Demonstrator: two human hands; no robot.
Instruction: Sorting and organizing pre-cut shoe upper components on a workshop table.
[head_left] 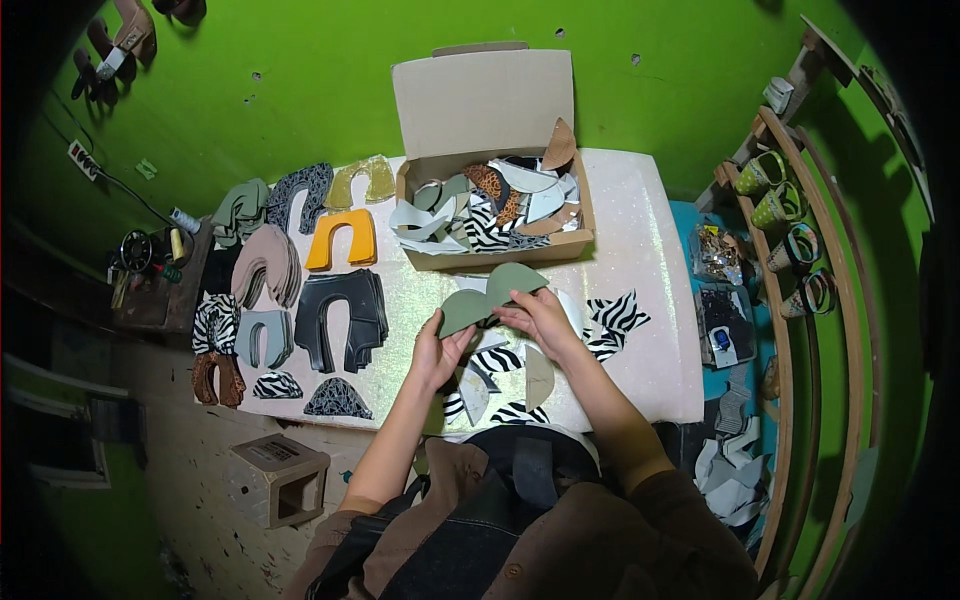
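Above the middle of the white table, my left hand [440, 350] pinches a half-round olive-green piece [464, 309], which looks like a shoe-upper cutout. A second green half-round piece [516, 283] is gripped by my right hand [537, 322], its fingers on the near edge. The two pieces meet or slightly overlap; I cannot tell which. Beneath my hands lie several zebra-striped pieces [498, 360], a beige half-round piece [539, 378] and a few whitish cutouts. Beyond them an open cardboard box [465, 259] is full of mixed cutouts in leopard, zebra, grey and green.
On the table's left stand stacks of U-shaped cutouts, including black [317, 315], yellow [343, 240] and pinkish-beige [266, 268]. A wooden rack [850, 330] with sandals rises at right, beside bins of scraps. A sewing machine [137, 251] is at far left, a wooden stool [280, 480] below.
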